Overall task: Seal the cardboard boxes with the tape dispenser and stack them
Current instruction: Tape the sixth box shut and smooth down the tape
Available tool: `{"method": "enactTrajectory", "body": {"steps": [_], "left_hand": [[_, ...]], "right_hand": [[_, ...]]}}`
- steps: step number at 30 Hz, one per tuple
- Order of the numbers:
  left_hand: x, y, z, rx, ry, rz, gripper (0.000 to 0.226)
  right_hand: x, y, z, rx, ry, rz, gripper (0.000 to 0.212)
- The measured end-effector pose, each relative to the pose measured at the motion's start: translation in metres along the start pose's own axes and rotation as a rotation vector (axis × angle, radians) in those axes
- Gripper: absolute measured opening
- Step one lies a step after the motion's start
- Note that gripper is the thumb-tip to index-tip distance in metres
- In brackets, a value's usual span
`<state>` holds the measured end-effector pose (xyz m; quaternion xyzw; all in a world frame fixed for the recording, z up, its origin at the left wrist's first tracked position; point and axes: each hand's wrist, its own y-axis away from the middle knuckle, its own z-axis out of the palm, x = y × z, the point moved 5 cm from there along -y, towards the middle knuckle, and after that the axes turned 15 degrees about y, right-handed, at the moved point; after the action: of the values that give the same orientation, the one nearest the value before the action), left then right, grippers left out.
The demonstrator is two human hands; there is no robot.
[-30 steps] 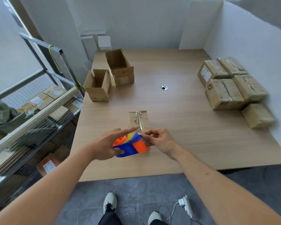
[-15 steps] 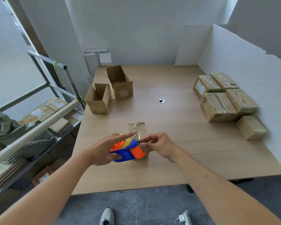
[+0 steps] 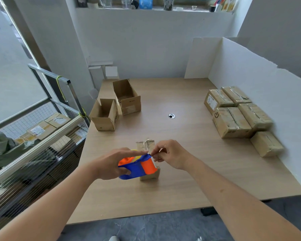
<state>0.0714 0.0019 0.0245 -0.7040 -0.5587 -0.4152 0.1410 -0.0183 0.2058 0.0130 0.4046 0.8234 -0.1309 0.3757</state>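
A small closed cardboard box (image 3: 145, 146) stands on the wooden table (image 3: 181, 171) near its front edge. My left hand (image 3: 109, 165) grips a blue and orange tape dispenser (image 3: 137, 168) over the box's near end, index finger stretched along its top. My right hand (image 3: 170, 156) pinches the tape end at the dispenser's blade, just above the box top. The near part of the box is hidden behind the dispenser.
Two open boxes (image 3: 105, 114) (image 3: 127, 96) stand at the table's back left. Several sealed boxes (image 3: 233, 122) sit along the white partition (image 3: 250, 87) on the right. A cable hole (image 3: 171, 116) marks the table's middle. A wire cart (image 3: 35, 136) with boxes stands left.
The camera has tilted upward, showing more wall and a shelf. Both hands stay at the dispenser on the small box; my right hand's fingers have shifted up to the blade.
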Motion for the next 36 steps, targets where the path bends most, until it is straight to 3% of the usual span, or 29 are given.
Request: {"method": "enactTrajectory", "body": {"steps": [6, 10, 14, 17, 22, 26, 30, 36], "left_hand": [[0.003, -0.005, -0.009, -0.017, 0.012, 0.014, 0.089], [0.001, -0.007, -0.02, 0.0, 0.041, 0.02, 0.088], [0.003, -0.012, -0.025, -0.003, 0.051, 0.045, 0.088], [0.005, -0.014, -0.023, -0.015, 0.041, 0.04, 0.089], [0.002, -0.019, -0.017, -0.029, 0.008, 0.027, 0.089], [-0.006, -0.021, -0.008, -0.061, -0.055, -0.002, 0.086], [-0.021, -0.019, 0.003, -0.098, -0.069, -0.045, 0.083], [-0.033, -0.017, 0.001, -0.136, -0.079, -0.079, 0.083]], "right_hand": [[-0.02, -0.006, -0.007, 0.054, 0.278, -0.242, 0.018], [-0.009, -0.006, -0.012, 0.109, 0.051, -0.119, 0.012], [-0.005, -0.009, -0.013, 0.127, -0.084, -0.063, 0.023], [0.0, -0.011, -0.013, 0.141, -0.058, 0.015, 0.028], [0.011, -0.01, -0.005, 0.128, -0.014, 0.068, 0.009], [0.021, -0.007, 0.007, 0.157, 0.054, 0.14, 0.018], [0.03, -0.006, 0.024, 0.149, 0.034, 0.174, 0.031], [0.047, -0.004, 0.041, 0.183, -0.092, 0.286, 0.018]]}}
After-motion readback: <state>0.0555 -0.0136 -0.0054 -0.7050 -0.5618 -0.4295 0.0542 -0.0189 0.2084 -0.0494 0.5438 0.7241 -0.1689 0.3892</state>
